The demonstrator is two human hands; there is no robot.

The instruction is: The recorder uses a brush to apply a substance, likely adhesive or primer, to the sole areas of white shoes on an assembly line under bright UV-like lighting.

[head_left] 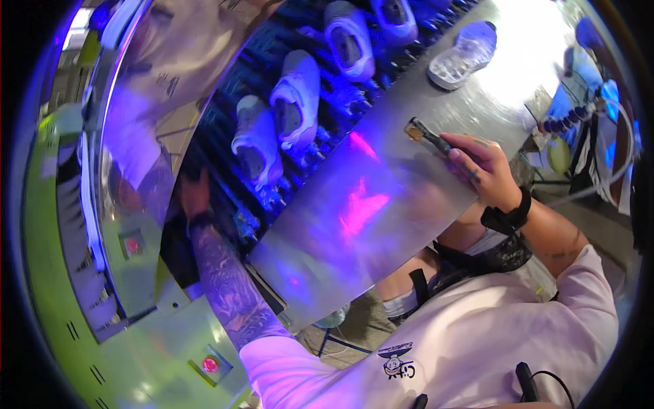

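My right hand [487, 167] is closed around the dark handle of a small brush [429, 136]. Its tan head points left, over the metal table [327, 252]. A pale shoe sole [463, 58] lies on the table's far part, beyond the brush. My left hand [195, 194] reaches into the dim, violet-lit space at the left, by the machine's cover; its fingers fade into shadow, and whatever they touch is hidden. To the right of it, several white shoe uppers, among them a near shoe [253, 123] and another shoe [300, 95], stand on a dark conveyor [228, 198].
A curved, reflective machine cover [153, 102] rises beside my left arm. The green machine body [150, 354] carries a red button [210, 365]. At the right are a segmented dark hose [569, 119] and a pale tube [627, 136].
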